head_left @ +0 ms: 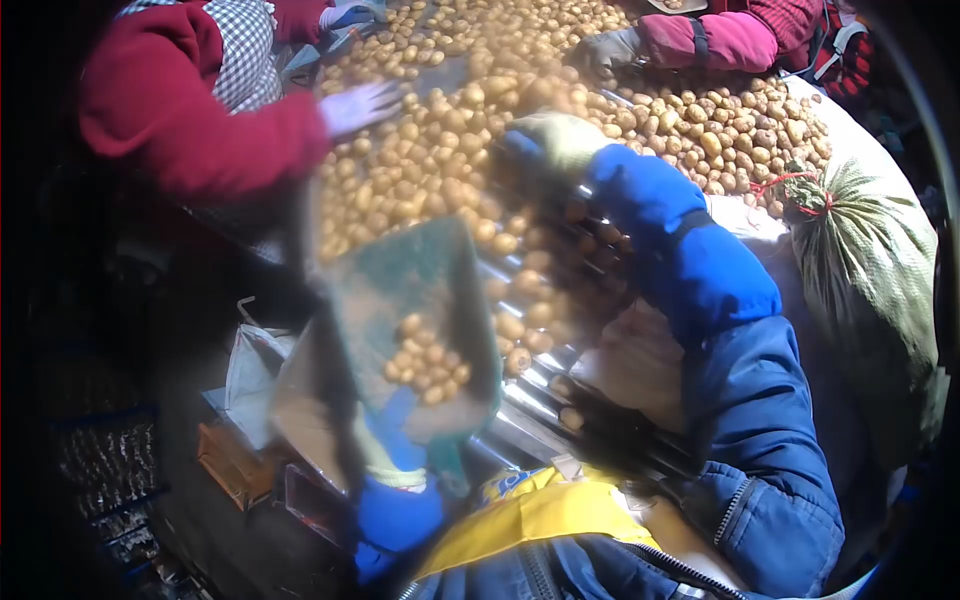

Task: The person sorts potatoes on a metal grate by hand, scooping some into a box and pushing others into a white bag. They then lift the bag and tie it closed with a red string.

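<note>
My left hand (397, 440), in a blue and cream glove, grips the lower left side of a green scoop (425, 255). A small heap of potatoes (428, 362) lies inside the scoop near this hand. My right hand (555, 145), gloved too, reaches forward over the spread of potatoes (420, 175). Motion blurs its fingers, and whether they hold a potato cannot be made out. Below my right forearm, shiny metal rollers (535, 405) show between scattered potatoes.
Across on the left, a person in a red sleeve has a pale gloved hand (360, 107) on the potatoes. Another person's grey gloved hand (608, 50) is at the far side. A full, tied sack (865, 270) stands at right. Boxes (235, 465) sit lower left.
</note>
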The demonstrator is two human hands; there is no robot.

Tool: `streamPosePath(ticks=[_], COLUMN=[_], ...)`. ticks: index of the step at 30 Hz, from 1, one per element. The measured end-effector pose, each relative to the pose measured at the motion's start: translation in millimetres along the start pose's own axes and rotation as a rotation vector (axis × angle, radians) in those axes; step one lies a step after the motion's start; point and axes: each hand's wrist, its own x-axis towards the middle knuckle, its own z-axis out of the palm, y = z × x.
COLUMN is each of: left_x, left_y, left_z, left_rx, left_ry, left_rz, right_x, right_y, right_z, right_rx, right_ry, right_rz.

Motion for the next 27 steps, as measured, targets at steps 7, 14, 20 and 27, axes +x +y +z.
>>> streamPosePath(ticks=[7,14,20,27], left_x=[6,1,1,3], left_y=[-5,1,0,2], left_z=[-6,0,4,0], left_rx=[-0.185,-0.037,-0.123,-0.111], left_ry=[-0.024,-0.032,0.023,-0.046], left_rz=[-0.123,-0.082,-0.018,-0.090], right_x=[-63,-61,-87,-99], right_y=[47,35,-80,-54], right_z=[-56,10,39,8], right_rx=[-0.217,-0.260,-0.242,0.053], right_ry=[0.226,0.158,-0.069,0.034], right_rz=[0.521,0.270,-0.157,-0.214])
